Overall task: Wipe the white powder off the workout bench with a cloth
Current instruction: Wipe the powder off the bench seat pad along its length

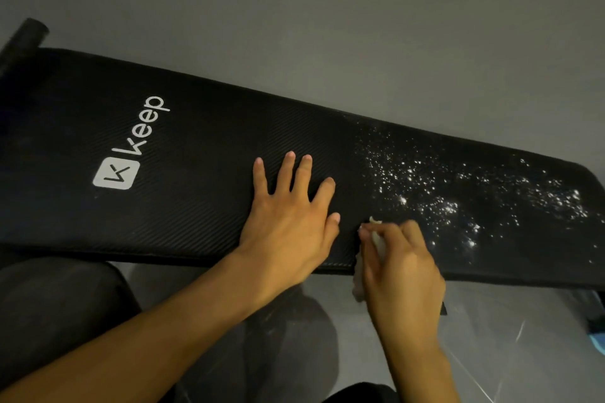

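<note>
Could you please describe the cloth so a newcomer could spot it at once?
Find the long black bench and follow its near edge to the right hand. The cloth is the small white wad gripped there, one crumpled lump unlike the scattered powder specks beside it.

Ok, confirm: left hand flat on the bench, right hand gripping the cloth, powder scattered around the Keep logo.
Wrong on the powder: the head view shows it at the bench's other end, far from the Keep logo. Rest holds: left hand flat, right hand gripping the cloth.
</note>
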A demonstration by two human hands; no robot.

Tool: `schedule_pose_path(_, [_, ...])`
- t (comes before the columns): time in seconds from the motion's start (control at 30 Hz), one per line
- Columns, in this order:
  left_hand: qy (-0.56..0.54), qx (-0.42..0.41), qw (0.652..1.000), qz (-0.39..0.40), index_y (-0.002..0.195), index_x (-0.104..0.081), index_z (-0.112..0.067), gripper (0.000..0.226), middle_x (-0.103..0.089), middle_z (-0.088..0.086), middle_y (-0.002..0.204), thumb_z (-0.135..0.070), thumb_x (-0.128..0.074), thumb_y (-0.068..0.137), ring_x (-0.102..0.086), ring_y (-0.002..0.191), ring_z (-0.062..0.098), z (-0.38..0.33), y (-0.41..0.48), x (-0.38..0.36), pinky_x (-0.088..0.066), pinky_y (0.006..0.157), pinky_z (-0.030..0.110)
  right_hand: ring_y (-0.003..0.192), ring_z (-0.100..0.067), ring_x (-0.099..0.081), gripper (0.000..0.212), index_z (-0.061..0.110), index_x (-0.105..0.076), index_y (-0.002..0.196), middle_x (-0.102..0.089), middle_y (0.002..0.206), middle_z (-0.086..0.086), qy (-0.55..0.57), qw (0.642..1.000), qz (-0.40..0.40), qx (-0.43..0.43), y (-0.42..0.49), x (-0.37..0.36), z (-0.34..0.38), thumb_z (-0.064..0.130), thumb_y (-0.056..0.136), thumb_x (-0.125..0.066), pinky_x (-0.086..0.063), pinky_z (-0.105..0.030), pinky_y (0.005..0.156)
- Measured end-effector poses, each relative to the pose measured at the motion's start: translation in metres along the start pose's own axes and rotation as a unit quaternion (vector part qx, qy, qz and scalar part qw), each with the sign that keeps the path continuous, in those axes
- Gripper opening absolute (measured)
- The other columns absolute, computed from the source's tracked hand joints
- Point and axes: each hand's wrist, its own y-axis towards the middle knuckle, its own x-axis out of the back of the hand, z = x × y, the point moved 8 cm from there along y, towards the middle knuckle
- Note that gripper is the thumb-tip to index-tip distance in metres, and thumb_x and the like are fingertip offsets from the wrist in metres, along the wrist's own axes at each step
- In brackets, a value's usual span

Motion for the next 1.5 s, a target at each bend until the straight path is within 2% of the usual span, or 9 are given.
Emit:
schedule_pose_path(0.13, [-0.017,-0.002,1.000,-0.014,0.155,-0.028,-0.022,0.061,-0.016,0.019,0.166,-0.050,-0.028,0.101,-0.005,0.155,0.039,-0.004,0.000,0.002,-0.006,0.118,0.071,0.073,-0.026,-0.060,0.024,0.017,-0.066,0.107,-0.051,0.100,-0.001,-0.010,1.000,-0.007,-0.026,0.038,-0.009,-0.011,0.036,0.099,-0.053,-0.051,-0.041,0.060])
schedule_pose_path(0.27, [-0.042,-0.026,0.998,-0.027,0.151,-0.036,-0.025,0.054,-0.019,0.018,0.165,-0.047,-0.035,0.101,-0.006,0.155,0.038,-0.015,-0.002,0.000,-0.007,0.118,0.072,0.065,-0.023,-0.058,0.023,0.018,-0.067,0.106,-0.050,0.096,0.001,0.013,1.000,-0.007,-0.003,0.016,-0.006,0.001,0.035,0.097,-0.055,-0.051,-0.039,0.053])
schedule_pose_path(0.4, [-0.038,-0.022,0.999,-0.024,0.153,-0.030,-0.029,0.055,-0.014,0.017,0.166,-0.048,-0.032,0.101,-0.002,0.155,0.038,-0.015,0.003,-0.003,-0.003,0.118,0.072,0.057,-0.018,-0.054,0.019,0.022,-0.068,0.101,-0.047,0.090,0.005,0.017,1.000,0.006,0.018,-0.008,0.001,0.006,0.036,0.095,-0.055,-0.047,-0.037,0.043])
schedule_pose_path(0.6, [-0.031,-0.018,0.999,-0.030,0.155,-0.028,-0.029,0.056,-0.016,0.019,0.166,-0.048,-0.031,0.102,-0.005,0.154,0.040,-0.018,0.001,-0.005,-0.003,0.117,0.073,0.069,-0.028,-0.061,0.024,0.013,-0.066,0.107,-0.052,0.101,-0.005,-0.012,1.000,-0.016,0.010,0.056,-0.017,0.002,0.033,0.098,-0.054,-0.052,-0.042,0.056])
schedule_pose_path(0.83, [-0.033,-0.012,0.999,-0.018,0.155,-0.024,-0.031,0.056,-0.010,0.017,0.167,-0.049,-0.030,0.102,0.002,0.154,0.040,-0.019,0.007,-0.005,0.001,0.117,0.073,0.063,-0.017,-0.055,0.018,0.020,-0.066,0.106,-0.048,0.095,0.004,0.023,0.999,-0.001,0.023,0.019,-0.008,0.005,0.032,0.097,-0.055,-0.050,-0.037,0.050])
schedule_pose_path(1.03, [-0.037,-0.006,0.999,-0.011,0.154,-0.022,-0.032,0.055,-0.007,0.014,0.167,-0.050,-0.029,0.102,0.006,0.155,0.038,-0.020,0.017,-0.004,0.000,0.116,0.073,0.071,-0.028,-0.060,0.023,0.012,-0.064,0.105,-0.051,0.103,-0.006,-0.012,1.000,-0.009,0.020,0.081,-0.025,0.009,0.031,0.100,-0.051,-0.053,-0.045,0.059])
schedule_pose_path(1.33, [-0.028,-0.006,0.998,-0.048,0.151,-0.031,-0.027,0.054,-0.018,0.019,0.165,-0.048,-0.030,0.101,-0.005,0.154,0.042,-0.023,0.015,-0.002,-0.005,0.114,0.075,0.065,-0.016,-0.053,0.019,0.017,-0.067,0.107,-0.049,0.097,0.002,0.048,0.998,0.006,0.033,0.051,-0.020,0.004,0.029,0.095,-0.058,-0.050,-0.039,0.054])
schedule_pose_path(1.43, [-0.022,-0.004,0.998,-0.053,0.152,-0.031,-0.025,0.056,-0.020,0.020,0.165,-0.049,-0.030,0.101,-0.008,0.153,0.043,-0.022,0.016,-0.002,-0.007,0.114,0.075,0.066,-0.019,-0.053,0.021,0.012,-0.066,0.106,-0.051,0.099,-0.003,0.028,0.999,-0.005,0.042,0.079,-0.028,0.008,0.028,0.098,-0.056,-0.046,-0.035,0.055])
schedule_pose_path(1.5, [-0.023,-0.001,0.998,-0.054,0.152,-0.031,-0.024,0.057,-0.020,0.020,0.165,-0.048,-0.031,0.100,-0.008,0.153,0.043,-0.022,0.015,-0.002,-0.007,0.114,0.075,0.070,-0.024,-0.057,0.023,0.009,-0.065,0.107,-0.052,0.103,-0.006,0.014,0.999,-0.004,0.048,0.106,-0.036,0.014,0.028,0.099,-0.055,-0.050,-0.040,0.057])
